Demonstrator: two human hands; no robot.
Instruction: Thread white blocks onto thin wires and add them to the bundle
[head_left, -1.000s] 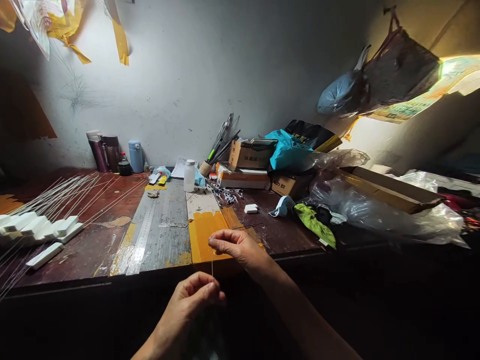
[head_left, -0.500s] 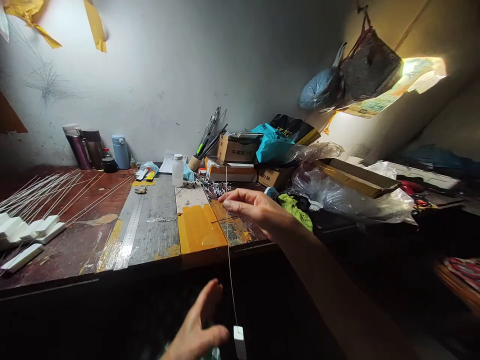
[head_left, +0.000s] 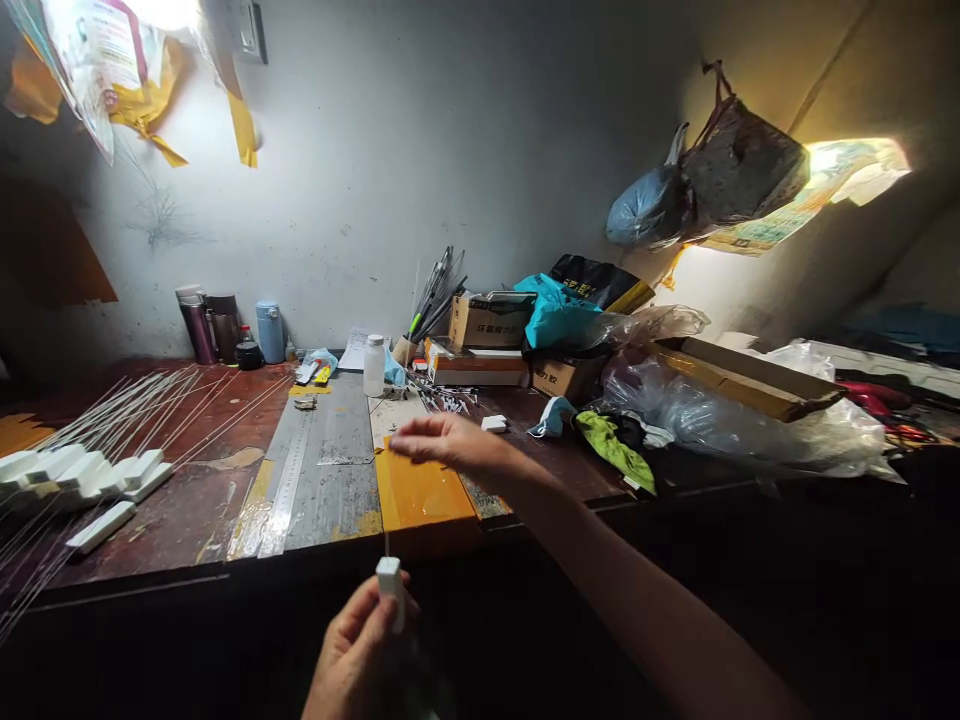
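Note:
My left hand (head_left: 356, 630) grips a small white block (head_left: 388, 572) between thumb and fingers, below the table's front edge. A thin wire (head_left: 387, 543) rises from the block's top toward my right hand (head_left: 442, 440). The right hand is above the orange-taped patch, fingers pressed together at the wire; its exact hold is partly hidden. On the left of the table lies a pile of similar white blocks (head_left: 82, 470) with long thin wires (head_left: 142, 410) fanning out. One block (head_left: 101, 527) rests apart, nearer the front edge.
A metal ruler (head_left: 289, 490) and orange tape (head_left: 424, 490) lie on the tabletop. Behind are a white bottle (head_left: 374, 368), flasks (head_left: 196, 330), a blue cup (head_left: 269, 332) and cardboard boxes (head_left: 487, 320). To the right are a face mask (head_left: 553, 415), green cloth (head_left: 615, 450) and plastic bags (head_left: 697, 410).
My left hand, open and apart before, has closed on the white block. The block has moved up and left. My right hand has shifted left and slightly down, and the view has turned left.

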